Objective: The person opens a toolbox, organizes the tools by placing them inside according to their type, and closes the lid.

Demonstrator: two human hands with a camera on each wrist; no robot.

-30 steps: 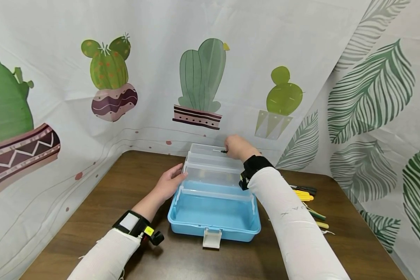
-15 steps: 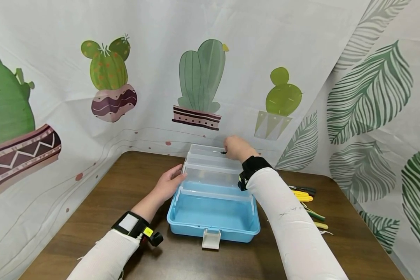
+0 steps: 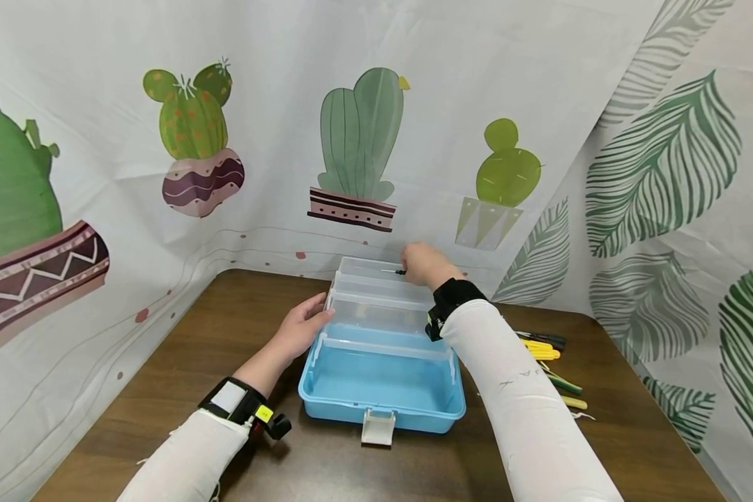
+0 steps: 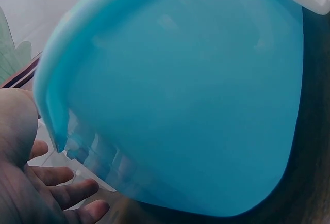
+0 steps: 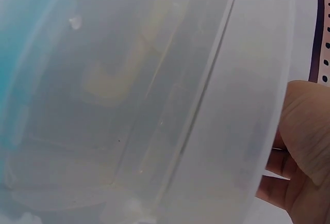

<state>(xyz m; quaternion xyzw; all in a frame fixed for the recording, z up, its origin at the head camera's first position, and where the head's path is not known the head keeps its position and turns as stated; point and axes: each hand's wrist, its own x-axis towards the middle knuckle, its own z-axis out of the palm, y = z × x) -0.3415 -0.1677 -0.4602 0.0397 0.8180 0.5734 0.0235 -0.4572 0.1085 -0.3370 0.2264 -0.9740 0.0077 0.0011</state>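
An opened light-blue plastic toolbox [image 3: 383, 413] stands on the table, its clear trays [image 3: 376, 310] stepped up behind the bottom bin. My left hand [image 3: 298, 328] holds the toolbox at its left side, thumb over the edge and fingers outside; the left wrist view shows those fingers [image 4: 77, 190] beside the blue wall [image 4: 180, 95]. Over the rearmost tray, at its right end, my right hand [image 3: 428, 265] pinches a small black tool with a thin metal shaft [image 3: 394, 271], pointing left. In the right wrist view, the tray wall [image 5: 268, 79] partly covers my right hand [image 5: 304, 152].
Several slim tools lie right of the toolbox, partly behind my right sleeve: black ones [image 3: 549, 340], yellow ones [image 3: 542, 350] and a green one [image 3: 565, 383]. A white latch [image 3: 378, 427] hangs at the toolbox's front. A cactus-print cloth [image 3: 276, 139] stands close behind the table.
Both hands, the toolbox and the black tool stay practically in place; only a very slight shift of the head view shows.
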